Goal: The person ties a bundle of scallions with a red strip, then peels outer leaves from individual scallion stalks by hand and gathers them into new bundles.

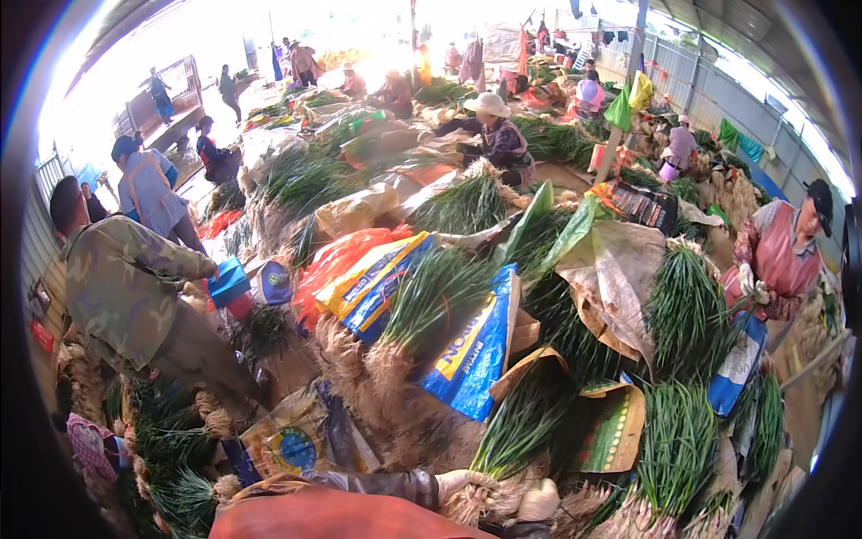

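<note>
Orange-red cloth [341, 516] on your body fills the bottom edge, and just beyond it the green onion bunch [521, 422] slants before you, leaves pointing away, pale roots toward you. Your left grip [465, 485] is wrapped around its base; your right grip [539, 501] sits beside the roots, and you cannot tell whether it pinches anything. Just right of the leaves is a green-and-brown sack [611, 429], then a second bunch [678, 440]. Farther off, a blue sack [474, 355] lies over the heap. Beyond, a person in a camouflage jacket [135, 278] stands at left.
</note>
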{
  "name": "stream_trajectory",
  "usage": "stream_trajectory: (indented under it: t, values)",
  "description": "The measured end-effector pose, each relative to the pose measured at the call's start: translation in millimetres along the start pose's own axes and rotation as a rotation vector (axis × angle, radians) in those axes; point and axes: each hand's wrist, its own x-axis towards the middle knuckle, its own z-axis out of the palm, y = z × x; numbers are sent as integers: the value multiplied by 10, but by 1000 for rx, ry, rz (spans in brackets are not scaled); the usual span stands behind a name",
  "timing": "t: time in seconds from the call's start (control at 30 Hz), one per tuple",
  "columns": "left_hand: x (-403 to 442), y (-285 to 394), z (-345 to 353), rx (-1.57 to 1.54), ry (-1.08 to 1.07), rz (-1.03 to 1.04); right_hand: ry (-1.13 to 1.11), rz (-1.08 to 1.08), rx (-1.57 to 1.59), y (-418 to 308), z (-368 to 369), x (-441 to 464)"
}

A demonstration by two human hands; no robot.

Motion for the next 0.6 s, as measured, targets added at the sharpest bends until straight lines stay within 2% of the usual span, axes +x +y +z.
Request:
stream_trajectory:
  t: [0.03,0.1,0.13,0.2,0.23,0.27,0.3,0.33,0.37,0.43,0.47,0.5,0.57,0.6]
  values:
    - [3,-8,-16,0,0,-1,85,108,68,156,-8,8]
    - [-68,-3,18,-24,22,23,-147,103,172,644,25,-76]
    - [-1,-9,-119,-24,29,20,-449,113,94,952,179,-176]
    - [247,-39,-468,-93,-270,-15,-1055,-143,-78,1601,610,-628]
    - [170,-35,-362,-92,-277,-17,-1152,-246,-53,1813,697,-828]
    - [19,-10,-167,-3,-153,-31,-1204,24,-34,1754,659,-798]
    - [-64,-5,-70,83,-22,-47,-960,187,118,1258,256,-701]
    - [53,-45,-171,154,-12,-28,-694,281,351,754,-110,-575]
    - [109,-103,-201,188,-9,-17,-492,307,584,374,-337,-508]
    - [44,-147,-28,159,-6,-102,-251,164,808,-196,-478,-468]
    - [563,-265,-528,65,-171,-186,-214,-76,522,-150,-215,-443]
    - [468,-303,-378,14,-154,-164,-112,-291,233,-105,45,-418]
    - [143,-252,-2,-39,-102,-74,216,-473,334,-204,155,-198]
    - [-65,-155,164,29,-134,-63,217,-470,338,-216,49,-104]
